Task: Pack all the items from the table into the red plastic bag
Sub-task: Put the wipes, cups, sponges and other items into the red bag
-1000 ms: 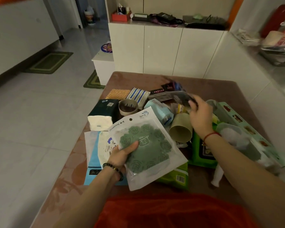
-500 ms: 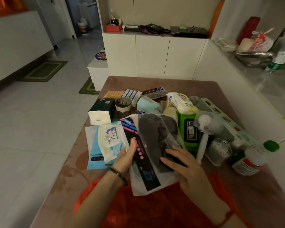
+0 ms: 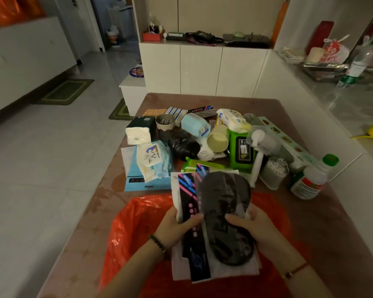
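A red plastic bag (image 3: 134,222) lies spread at the near edge of the brown table (image 3: 310,222). Over it I hold a flat clear packet with a black oval pad (image 3: 222,203) and a dark strip with pink and blue marks. My left hand (image 3: 177,227) grips its left edge, my right hand (image 3: 254,229) its right edge. Behind it the table holds a baby wipes pack (image 3: 151,157), a blue pouch (image 3: 138,179), a tissue pack (image 3: 138,133), a green wipes pack (image 3: 240,149), a beige cup (image 3: 219,138), and a bottle with a green cap (image 3: 312,179).
A long green box (image 3: 286,136) and a pump dispenser (image 3: 258,155) crowd the table's right side. A white wall and ledge run along the right. White cabinets (image 3: 202,69) stand beyond the table's far end. Tiled floor with green mats lies to the left.
The green rose-pattern packet I held a second ago is gone from view. Both hands have drawn the black pad packet closer, over the red bag, and the view has tilted down.
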`<state>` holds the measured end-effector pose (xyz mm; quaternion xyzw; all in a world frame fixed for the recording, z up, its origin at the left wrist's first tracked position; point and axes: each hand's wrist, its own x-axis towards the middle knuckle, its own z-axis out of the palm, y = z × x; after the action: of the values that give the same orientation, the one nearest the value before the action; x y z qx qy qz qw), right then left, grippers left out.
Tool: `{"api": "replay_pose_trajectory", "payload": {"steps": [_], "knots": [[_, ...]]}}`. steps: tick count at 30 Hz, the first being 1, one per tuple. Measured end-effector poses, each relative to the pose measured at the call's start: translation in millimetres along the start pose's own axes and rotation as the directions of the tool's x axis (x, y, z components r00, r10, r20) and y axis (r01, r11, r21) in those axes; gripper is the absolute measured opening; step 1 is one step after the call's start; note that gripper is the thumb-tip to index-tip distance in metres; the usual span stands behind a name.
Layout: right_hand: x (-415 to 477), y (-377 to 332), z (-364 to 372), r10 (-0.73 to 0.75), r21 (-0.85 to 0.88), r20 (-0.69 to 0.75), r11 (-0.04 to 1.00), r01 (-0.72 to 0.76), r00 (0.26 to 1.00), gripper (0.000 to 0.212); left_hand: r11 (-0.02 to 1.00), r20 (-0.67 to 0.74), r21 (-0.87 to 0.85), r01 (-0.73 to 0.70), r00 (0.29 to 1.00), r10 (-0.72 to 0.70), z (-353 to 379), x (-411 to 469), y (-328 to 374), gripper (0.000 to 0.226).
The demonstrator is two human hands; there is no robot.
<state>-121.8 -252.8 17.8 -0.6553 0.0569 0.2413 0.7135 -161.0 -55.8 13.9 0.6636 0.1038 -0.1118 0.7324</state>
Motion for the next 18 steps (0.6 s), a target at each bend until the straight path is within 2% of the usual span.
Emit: {"api": "replay_pose_trajectory", "payload": {"steps": [2, 3, 5, 6, 7, 9, 11, 12, 13, 15, 18], "knots": [[3, 11, -9, -0.052, 0.029, -0.114, 0.998, 0.055, 0.992, 0.042, 0.994, -0.065, 0.104, -0.022, 0.998, 0.028, -12, -3, -12, 0.028], [5, 12, -14, -0.1, 0.066, -0.193, 0.991, 0.115, 0.976, 0.049, 0.975, -0.11, 0.213, -0.054, 0.991, 0.079, -22, -4, -21, 0.03], [12, 10, -23, -0.189, 0.125, -0.33, 0.962, 0.241, 0.925, 0.08, 0.846, -0.099, 0.527, -0.08, 0.983, 0.154, -40, -10, -36, 0.035], [16, 9, -26, -0.213, 0.144, -0.359, 0.949, 0.279, 0.909, 0.087, 0.748, -0.06, 0.659, -0.075, 0.986, 0.153, -47, -14, -43, 0.045], [17, 7, -27, -0.222, 0.17, -0.348, 0.94, 0.294, 0.911, 0.085, 0.634, -0.023, 0.768, -0.092, 0.985, 0.171, -55, -18, -50, 0.055], [20, 5, -19, -0.202, 0.206, -0.227, 0.946, 0.249, 0.953, 0.081, 0.42, -0.04, 0.901, -0.109, 0.943, 0.33, -71, -19, -65, 0.051], [23, 16, -4, -0.123, 0.213, -0.101, 0.967, 0.142, 0.987, 0.088, 0.355, -0.178, 0.934, 0.03, 0.903, 0.39, -82, -20, -68, 0.05], [24, 26, 4, -0.064, 0.197, -0.048, 0.978, 0.072, 0.997, 0.085, 0.367, -0.278, 0.92, 0.139, 0.89, 0.361, -86, -21, -64, 0.055], [25, 36, 13, 0.008, 0.172, 0.002, 0.985, -0.008, 1.0, 0.075, 0.392, -0.405, 0.882, 0.262, 0.847, 0.344, -92, -20, -62, 0.06], [25, 55, 31, 0.128, 0.119, 0.094, 0.983, -0.139, 0.987, 0.053, 0.492, -0.566, 0.756, 0.432, 0.809, 0.16, -103, -21, -58, 0.073], [27, 69, 44, 0.286, 0.018, 0.188, 0.955, -0.295, 0.939, 0.042, 0.67, -0.576, 0.604, 0.432, 0.818, -0.008, -111, -20, -56, 0.079]]}}
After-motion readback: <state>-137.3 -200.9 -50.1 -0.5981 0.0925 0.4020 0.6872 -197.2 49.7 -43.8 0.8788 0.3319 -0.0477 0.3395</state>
